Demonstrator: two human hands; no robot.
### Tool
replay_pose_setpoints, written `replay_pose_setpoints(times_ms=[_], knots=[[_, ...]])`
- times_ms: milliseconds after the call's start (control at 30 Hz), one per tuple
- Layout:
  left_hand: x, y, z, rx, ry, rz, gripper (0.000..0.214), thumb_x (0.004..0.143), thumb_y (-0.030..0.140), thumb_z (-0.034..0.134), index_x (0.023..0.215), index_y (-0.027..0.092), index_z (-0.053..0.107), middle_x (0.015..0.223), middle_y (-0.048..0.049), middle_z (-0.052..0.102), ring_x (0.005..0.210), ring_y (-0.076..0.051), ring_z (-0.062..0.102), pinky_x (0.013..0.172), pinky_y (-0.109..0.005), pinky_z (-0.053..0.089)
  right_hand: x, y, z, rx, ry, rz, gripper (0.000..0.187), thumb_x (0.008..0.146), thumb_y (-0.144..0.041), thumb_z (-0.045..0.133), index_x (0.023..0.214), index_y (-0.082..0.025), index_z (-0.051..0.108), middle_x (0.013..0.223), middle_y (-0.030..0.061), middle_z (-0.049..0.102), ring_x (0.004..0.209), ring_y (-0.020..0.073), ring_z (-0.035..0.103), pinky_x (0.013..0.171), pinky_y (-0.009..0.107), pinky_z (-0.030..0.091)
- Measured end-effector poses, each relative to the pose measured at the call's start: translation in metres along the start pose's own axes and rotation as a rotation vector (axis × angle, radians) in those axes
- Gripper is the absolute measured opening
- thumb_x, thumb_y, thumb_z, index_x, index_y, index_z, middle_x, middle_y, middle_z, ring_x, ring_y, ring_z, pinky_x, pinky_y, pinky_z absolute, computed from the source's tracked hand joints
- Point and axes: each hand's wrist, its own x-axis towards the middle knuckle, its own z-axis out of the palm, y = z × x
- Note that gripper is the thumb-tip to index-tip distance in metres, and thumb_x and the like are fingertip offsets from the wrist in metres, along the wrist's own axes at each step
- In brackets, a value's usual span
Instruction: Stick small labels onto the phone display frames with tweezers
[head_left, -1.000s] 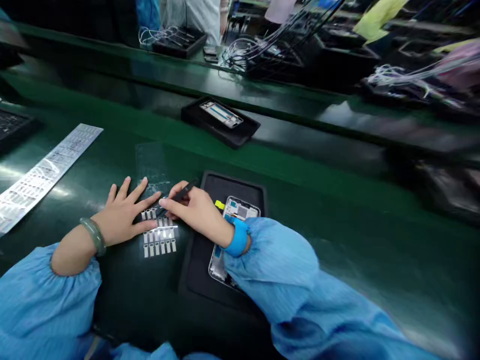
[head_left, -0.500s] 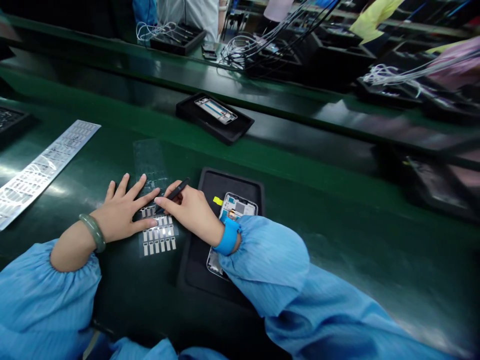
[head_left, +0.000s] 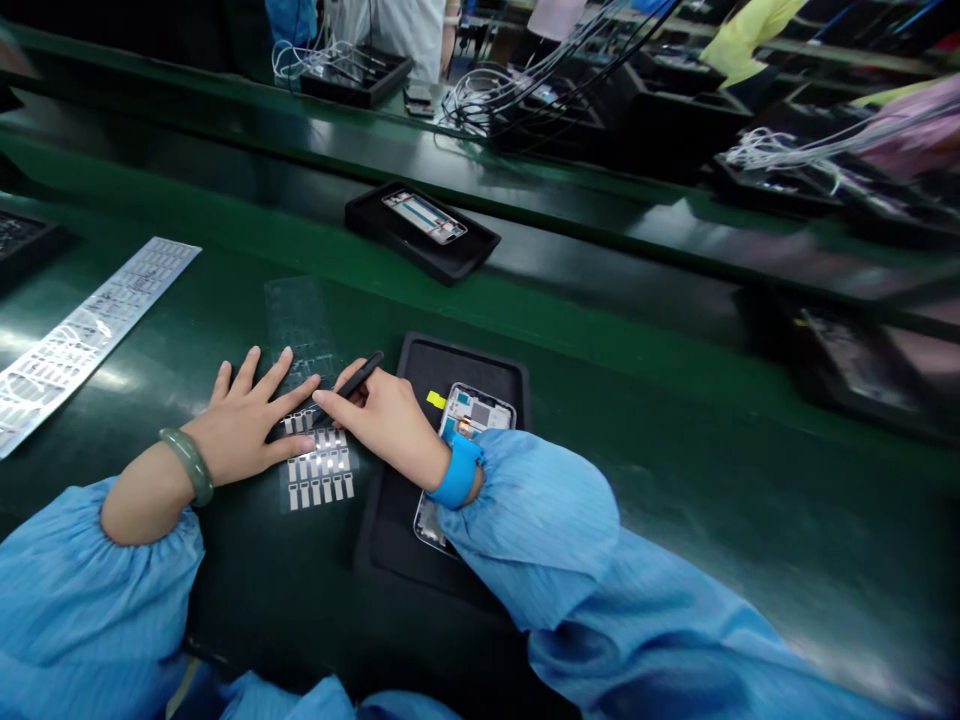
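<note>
Left hand [head_left: 247, 427]: fingers apart on sheet [head_left: 294, 306]
Right hand [head_left: 388, 415]: fingers clamped on tool [head_left: 361, 375]
Risk: my slip could bend stickers [head_left: 316, 492]

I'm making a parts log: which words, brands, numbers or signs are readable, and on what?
No text is readable.
Long sheet at left: dark marks, too blurred to tell if they're writing.
Nearer phone frame: any lettering is too small to read.
Black tool: none legible.

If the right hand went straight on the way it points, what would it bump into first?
Probably the left hand: its spread thumb and index finger lie just ahead of the right hand and its black tool. Exact heights are hard to judge.
</note>
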Motion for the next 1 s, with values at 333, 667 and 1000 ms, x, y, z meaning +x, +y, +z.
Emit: replay_pose_setpoints(times_ms=[333, 667, 1000], knots=[[-0.002, 0.005, 0.001, 0.020, 0.039, 0.036, 0.073, 0.081, 0.066, 0.042, 0.142, 0.033, 0.020, 0.152, -0.0101, 0.009, 0.137, -0.039, 0.006, 0.100, -0.069, 0.015, 0.002, 0.000, 0.000, 0.051, -0.020, 0.037, 0.024, 0.080, -0.042, 0.057, 0.077, -0.019, 0.056, 0.065, -0.0015, 0.061, 0.065, 0.0148, 0.062, 0.060, 0.025, 0.044], [-0.008, 0.005, 0.009, -0.091, 0.169, 0.206, 0.054, 0.089, 0.058, 0.034, 0.134, 0.028, 0.040, 0.139, -0.0060, 0.042, 0.133, -0.027, 0.030, 0.107, -0.062, 0.009, 0.002, 0.005, -0.002, 0.174, -0.004, 0.039, 0.024, 0.080, -0.042, 0.058, 0.078, -0.019, 0.054, 0.065, -0.0015, 0.064, 0.066, 0.0148, 0.065, 0.064, 0.027, 0.048], [-0.006, 0.014, 0.013, -0.254, 0.263, 0.095, 0.035, 0.090, 0.050, 0.043, 0.112, 0.030, 0.061, 0.121, -0.0031, 0.060, 0.123, -0.026, 0.045, 0.108, -0.060, 0.010, 0.001, 0.004, -0.004, 0.303, -0.008, 0.104, 0.022, 0.079, -0.038, 0.060, 0.075, -0.018, 0.050, 0.060, -0.0028, 0.060, 0.057, 0.0139, 0.065, 0.061, 0.026, 0.051]])
